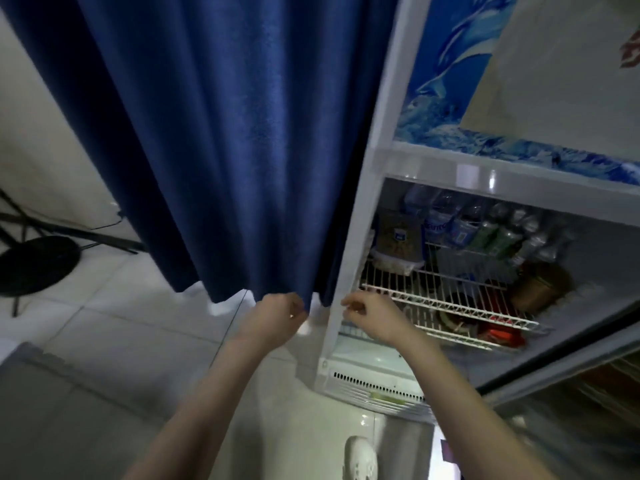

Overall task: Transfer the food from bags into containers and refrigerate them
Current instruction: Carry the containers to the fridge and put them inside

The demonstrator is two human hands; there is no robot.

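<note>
Left hand point(280, 315) pinches curtain point(221, 150) hem. Right hand point(372, 317) loosely curled, empty, before fridge point(381, 161) shelf point(450, 299); bottle point(438, 221) labels beyond unreadable.

curtain point(225, 140): hides fridge's point(349, 244) left side | fridge door point(571, 393): cut off at right edge | lower shelf point(450, 306) items: blurred, perhaps jars | left hand point(277, 315) fingertips: lost in curtain hem

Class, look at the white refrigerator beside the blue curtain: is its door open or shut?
Open. The white refrigerator's interior is exposed, showing white wire shelves and plastic bottles.
</note>
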